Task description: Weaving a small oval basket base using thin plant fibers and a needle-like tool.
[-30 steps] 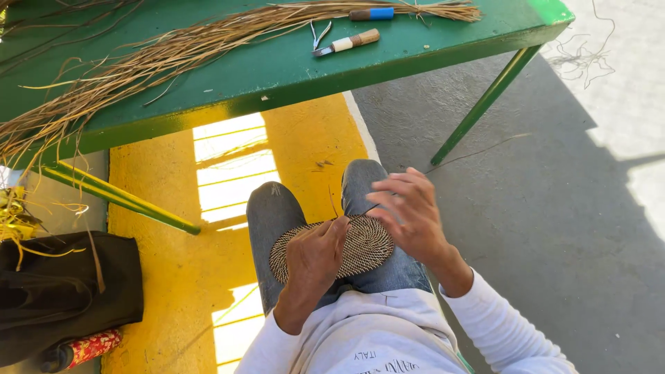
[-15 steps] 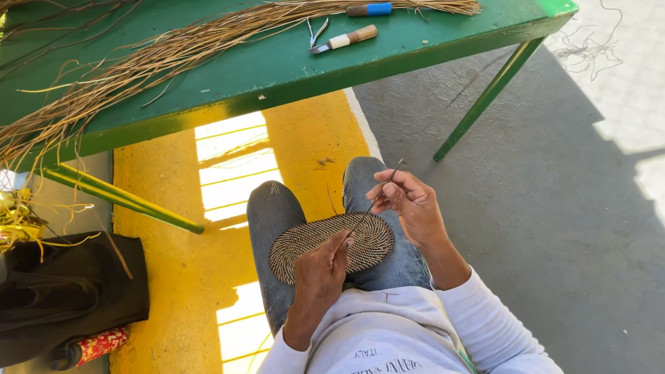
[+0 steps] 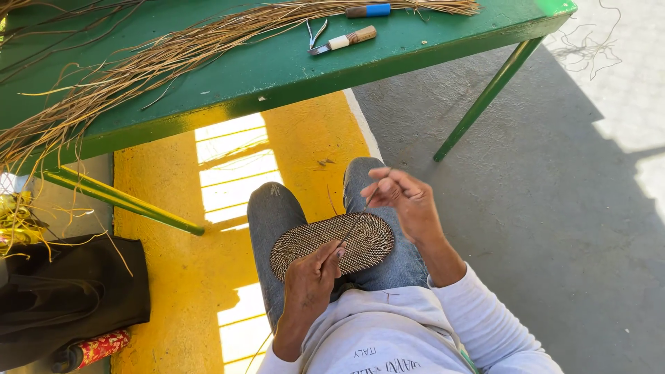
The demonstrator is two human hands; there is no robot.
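A seated person looks down at their own lap, where an oval woven mat (image 3: pixel 332 246) of tightly coiled tan fibre lies across both denim-covered thighs (image 3: pixel 273 215). The mat's long axis runs left to right across the lap, tilted slightly so its right end sits a little farther from the body. The left hand (image 3: pixel 310 280) rests against the mat's near edge, fingers curled and pinching at the point where a thin strand (image 3: pixel 360 216) meets the weave. The right hand (image 3: pixel 405 197) is raised just above and beyond the mat's right end, fingers closed on the far end of that same strand, which stretches taut on a diagonal between the two hands. The left hand is the one touching the mat; the right is near it but apart. Ahead of the knees stands a green bench (image 3: pixel 277 76) on slanted green legs, its front edge close above the lap. On the bench lie a long spread of dry reeds (image 3: pixel 159 62), a small pair of metal snips (image 3: pixel 315 31), a knife with a pale wooden handle (image 3: pixel 345 40) and a tool with a blue grip (image 3: pixel 368 10). Open grey pavement (image 3: pixel 540 228) lies to the right, giving the right arm free room to draw outward; to the left a yellow painted floor (image 3: pixel 166 263) holds a black bag (image 3: pixel 66 298).
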